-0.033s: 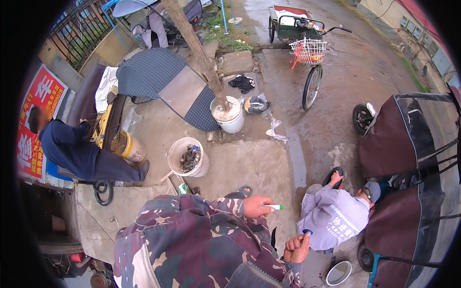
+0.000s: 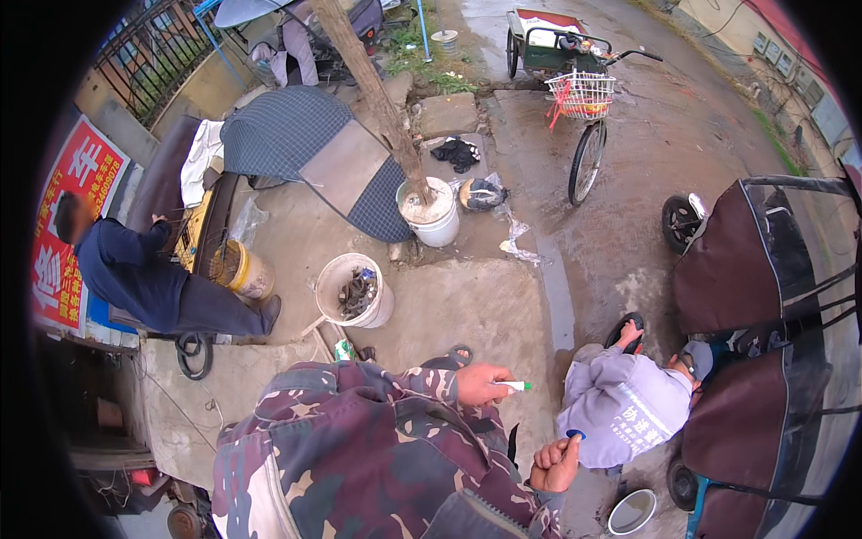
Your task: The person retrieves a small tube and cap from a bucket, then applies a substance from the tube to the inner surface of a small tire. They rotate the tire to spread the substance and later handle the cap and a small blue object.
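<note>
My left hand [image 2: 481, 385] is closed round a small white tube [image 2: 514, 385] with a green cap, which points to the right. The fingers cover most of the tube. Lower and to the right, my right hand [image 2: 553, 464] pinches a small dark blue round piece [image 2: 576, 434] between thumb and fingertip. Only its upper part shows above the fingers, so I cannot tell its exact kind. Both hands are held in front of my camouflage jacket [image 2: 359, 440], apart from each other.
A crouching person in grey [image 2: 624, 409] works beside a brown-covered vehicle [image 2: 732, 269] on the right. A white bucket of scraps [image 2: 386, 310] stands ahead. A person in dark blue [image 2: 135, 274] stands left. A cargo tricycle [image 2: 588, 135] is far right; a basin [image 2: 632, 512] lies near right.
The surroundings have shifted very slightly rightward in view. Both hands keep the same hold and place.
</note>
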{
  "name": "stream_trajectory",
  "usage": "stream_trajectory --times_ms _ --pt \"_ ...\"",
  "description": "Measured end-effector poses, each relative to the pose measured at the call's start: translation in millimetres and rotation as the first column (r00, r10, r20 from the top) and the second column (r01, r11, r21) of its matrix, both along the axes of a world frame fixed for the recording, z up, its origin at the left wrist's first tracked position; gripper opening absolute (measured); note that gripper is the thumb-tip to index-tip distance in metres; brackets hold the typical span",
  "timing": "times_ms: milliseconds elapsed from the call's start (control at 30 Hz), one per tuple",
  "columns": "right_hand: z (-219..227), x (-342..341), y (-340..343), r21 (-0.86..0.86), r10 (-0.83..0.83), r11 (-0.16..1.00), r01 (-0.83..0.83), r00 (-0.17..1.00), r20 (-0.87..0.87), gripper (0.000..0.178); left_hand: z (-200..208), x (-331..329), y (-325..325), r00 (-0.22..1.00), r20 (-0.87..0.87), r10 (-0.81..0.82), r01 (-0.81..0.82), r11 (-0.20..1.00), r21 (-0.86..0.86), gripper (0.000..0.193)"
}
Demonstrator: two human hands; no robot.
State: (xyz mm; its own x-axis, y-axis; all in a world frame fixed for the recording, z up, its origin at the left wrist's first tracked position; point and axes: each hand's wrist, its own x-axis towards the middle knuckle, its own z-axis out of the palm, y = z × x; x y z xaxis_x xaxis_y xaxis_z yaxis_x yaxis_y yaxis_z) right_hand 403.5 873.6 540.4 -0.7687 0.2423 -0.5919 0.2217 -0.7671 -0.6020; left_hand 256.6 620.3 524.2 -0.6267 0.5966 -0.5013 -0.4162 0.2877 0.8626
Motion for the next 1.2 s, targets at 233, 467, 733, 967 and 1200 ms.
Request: stream_trajectory --times_ms 233,467,733,967,1200 --pt "-8.0 19.2 2.5 0.118 0.019 0.993 -0.032 0.994 0.111 0.047 -18.4 13.9 -24.0 0.996 -0.083 0.034 -0.04 0.996 -0.075 0.03" --pt "-19.3 16.6 4.6 0.053 0.107 0.993 -0.11 0.993 0.055 0.037 -36.0 37.1 -49.7 0.992 -0.089 0.094 -0.104 0.987 -0.12 0.028" --pt "-21.5 5.4 7.4 -0.045 0.198 0.979 -0.199 0.98 -0.038 0.028 -59.7 52.6 -54.9 0.988 -0.077 0.133 -0.145 0.973 -0.182 0.036" --pt "-27.0 -0.7 16.6 -0.085 0.317 0.944 -0.32 0.947 -0.042 0.027 -59.9 58.7 -55.7 0.987 -0.013 0.158 -0.158 0.971 -0.182 0.03" --pt "-20.1 -21.6 11.7 -0.144 0.392 0.906 -0.397 0.918 -0.063 0.026 -61.2 68.4 -64.5 0.974 0.043 0.22 -0.21 0.962 -0.177 0.031"
